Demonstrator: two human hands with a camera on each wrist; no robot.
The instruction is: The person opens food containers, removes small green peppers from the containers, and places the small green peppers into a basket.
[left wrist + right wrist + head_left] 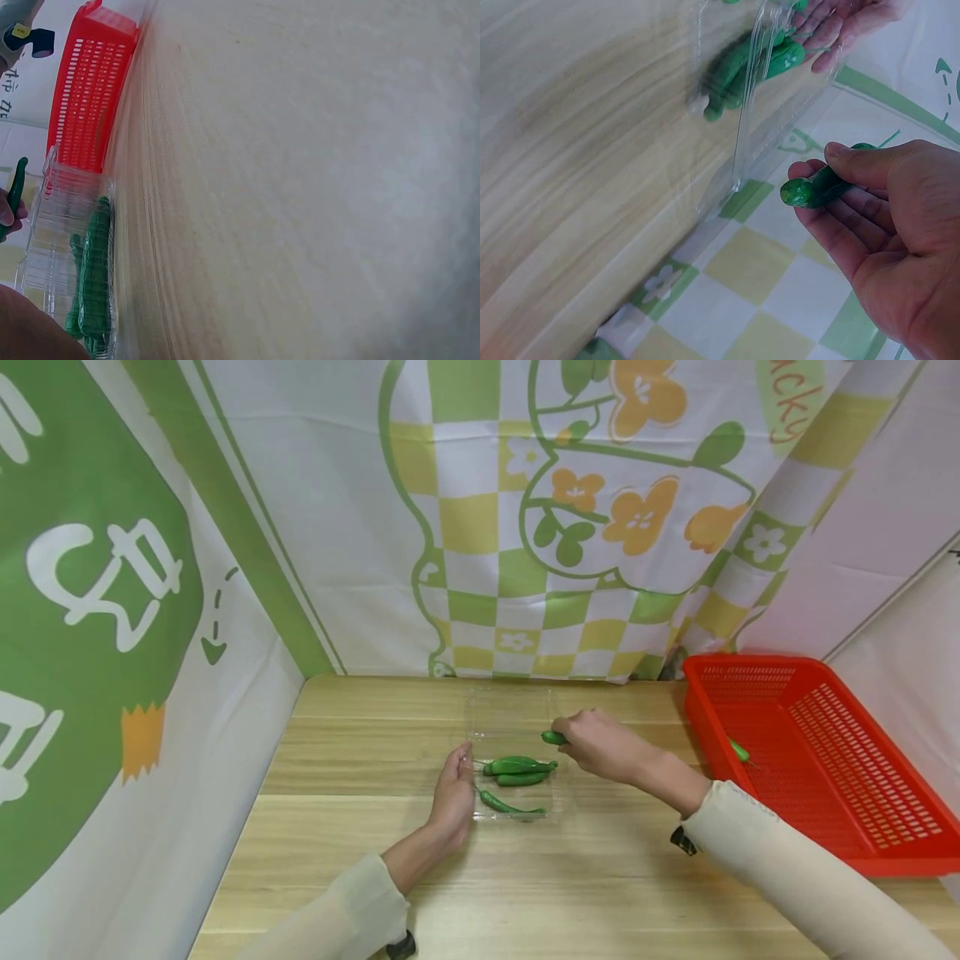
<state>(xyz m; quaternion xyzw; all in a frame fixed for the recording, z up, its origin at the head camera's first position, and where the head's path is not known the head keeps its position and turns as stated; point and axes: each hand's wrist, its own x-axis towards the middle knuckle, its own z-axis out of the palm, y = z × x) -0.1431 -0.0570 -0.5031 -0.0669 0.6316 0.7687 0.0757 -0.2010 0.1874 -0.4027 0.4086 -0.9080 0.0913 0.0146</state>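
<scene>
My right hand (603, 747) pinches a green chili pepper (821, 187) between thumb and fingers, above the right side of a clear plastic box (553, 797). The box's clear lid (510, 714) is folded back toward the curtain. Inside lie several green chili peppers (517, 766), two side by side and a thinner curved chili (506, 804) nearer me. My left hand (452, 793) rests along the box's left wall with its fingers fairly straight; in the right wrist view the left fingers (829, 30) show beside the pepper stems.
A red plastic basket (720, 739) stands at the right of the wooden table (360, 852), with one green chili pepper (739, 750) visible inside. A patterned curtain (468, 602) hangs along the back edge, and a printed cloth (247, 710) borders the left.
</scene>
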